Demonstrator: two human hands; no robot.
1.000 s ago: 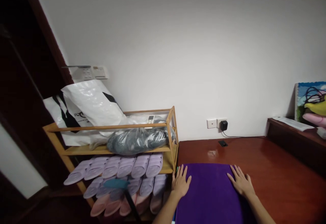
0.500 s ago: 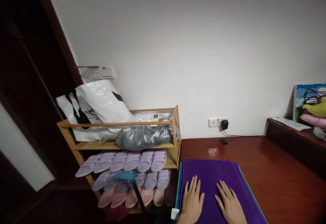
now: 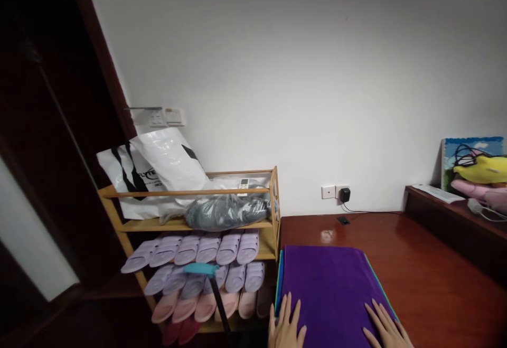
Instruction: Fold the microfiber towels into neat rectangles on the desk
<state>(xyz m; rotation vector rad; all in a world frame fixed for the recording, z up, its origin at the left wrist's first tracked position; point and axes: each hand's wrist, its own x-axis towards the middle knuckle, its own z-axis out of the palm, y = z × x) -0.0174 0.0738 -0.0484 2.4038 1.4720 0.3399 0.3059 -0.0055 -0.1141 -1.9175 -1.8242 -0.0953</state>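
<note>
A folded purple cloth [image 3: 327,284] lies flat on the reddish-brown wooden table [image 3: 428,279], with blue and green edges of other layers showing at its sides. My left hand [image 3: 287,324] rests with fingers spread on the cloth's near left edge. Over at the near right edge, my right hand [image 3: 386,327] also lies flat, fingers apart. Neither hand grips anything. Both wrists are cut off by the bottom of the view.
Left of the table stands a wooden shoe rack [image 3: 273,221] with several slippers [image 3: 227,247], white bags [image 3: 170,158] and a plastic-wrapped bundle [image 3: 229,212]. A blue-headed pole [image 3: 202,269] leans before it. A plug [image 3: 345,195] sits in the wall; a raised shelf [image 3: 431,210] holds plush toys [image 3: 481,171].
Both hands have slid back toward me and apart, from the middle of the purple cloth to its near left and right edges. The view has shifted slightly to the right.
</note>
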